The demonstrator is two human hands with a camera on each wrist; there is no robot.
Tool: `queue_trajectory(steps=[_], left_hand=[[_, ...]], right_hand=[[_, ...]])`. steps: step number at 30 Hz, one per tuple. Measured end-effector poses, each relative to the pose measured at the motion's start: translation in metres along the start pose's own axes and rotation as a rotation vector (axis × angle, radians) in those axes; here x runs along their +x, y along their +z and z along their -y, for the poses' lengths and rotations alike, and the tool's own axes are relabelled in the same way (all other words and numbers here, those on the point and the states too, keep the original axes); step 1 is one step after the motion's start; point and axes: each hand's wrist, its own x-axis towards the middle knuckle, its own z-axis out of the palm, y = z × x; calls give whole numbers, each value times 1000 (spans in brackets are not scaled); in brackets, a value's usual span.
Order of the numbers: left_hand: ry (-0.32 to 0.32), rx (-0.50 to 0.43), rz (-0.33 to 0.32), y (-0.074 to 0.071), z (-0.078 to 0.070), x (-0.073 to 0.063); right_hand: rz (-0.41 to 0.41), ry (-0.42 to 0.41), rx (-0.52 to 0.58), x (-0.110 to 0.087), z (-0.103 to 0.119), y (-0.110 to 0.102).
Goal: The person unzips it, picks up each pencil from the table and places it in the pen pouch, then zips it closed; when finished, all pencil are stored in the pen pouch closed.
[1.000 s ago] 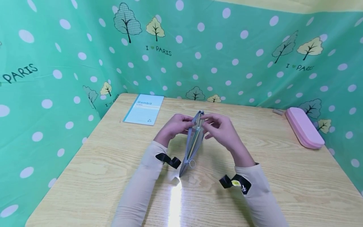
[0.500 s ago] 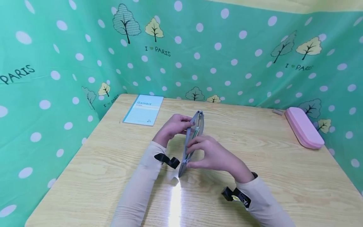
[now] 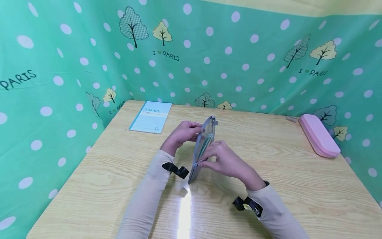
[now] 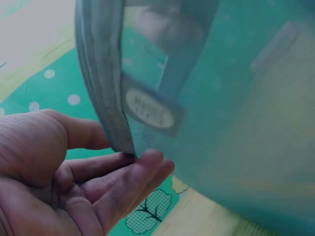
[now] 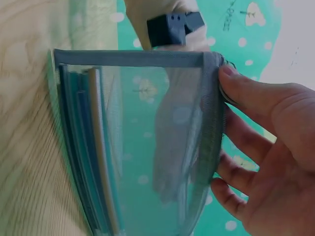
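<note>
A translucent mesh zip pouch [image 3: 193, 174] with grey edging stands on its edge between both hands, its zipped side up. Through the mesh in the right wrist view, several thin book-like items [image 5: 93, 147] show, stacked along one side. My left hand [image 3: 183, 132] holds the far part of the pouch between thumb and fingers; the left wrist view has them at the grey edging [image 4: 106, 88], near a label [image 4: 150, 108]. At the near top corner, my right hand [image 3: 225, 161] pinches the zipper pull [image 5: 227, 93], mostly hidden under the thumb. The right hand's other fingers lie beside the zipper edge.
A light blue notebook [image 3: 151, 117] lies at the table's back left. The pink pencil case [image 3: 319, 135] rests at the far right, with a small grey item [image 3: 291, 119] beside it. Dotted green cloth [image 3: 238, 59] hangs behind the wooden table [image 3: 98, 186].
My right hand has come from the far end of the pouch's opening to its near corner, then shifted slightly away from me along the zipper. My left hand stays at the far part.
</note>
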Motion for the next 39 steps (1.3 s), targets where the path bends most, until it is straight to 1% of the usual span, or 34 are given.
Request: queue_trajectory(steps=[2,3,6,9,13,17,20,22,25,33,36,39], left_hand=[[-12,-22,-8,0,0,0],[-17,-34,-9,0,-1,0],[-16,-54,0,0,-2,0],[2,-48,32,-1,-3,0],[63,-4,115,-2,-5,-2],[157,50,217,-1,-5,-3],[221,119,274,1,-4,-3],[245,167,294,4,-4,-3],[245,202,298,7,-3,-4],[209,173,309,12,-4,-2],[205,168,301,13,-4,-2],[205,165,289,13,-5,-2]], right_hand=[[-59,16,21,0,-5,-1],[-90,36,36,0,-8,-2],[-175,115,41,0,-14,-5],[-259,208,24,0,-17,-6],[-379,304,-39,1,-22,-5],[-476,361,-100,2,-25,-3],[-499,406,-92,2,-26,-3],[-494,439,-70,2,-27,-2],[-481,480,-49,3,-28,0],[-463,551,9,2,-28,-1],[-467,589,34,3,-29,-4],[-474,606,38,3,-29,-7]])
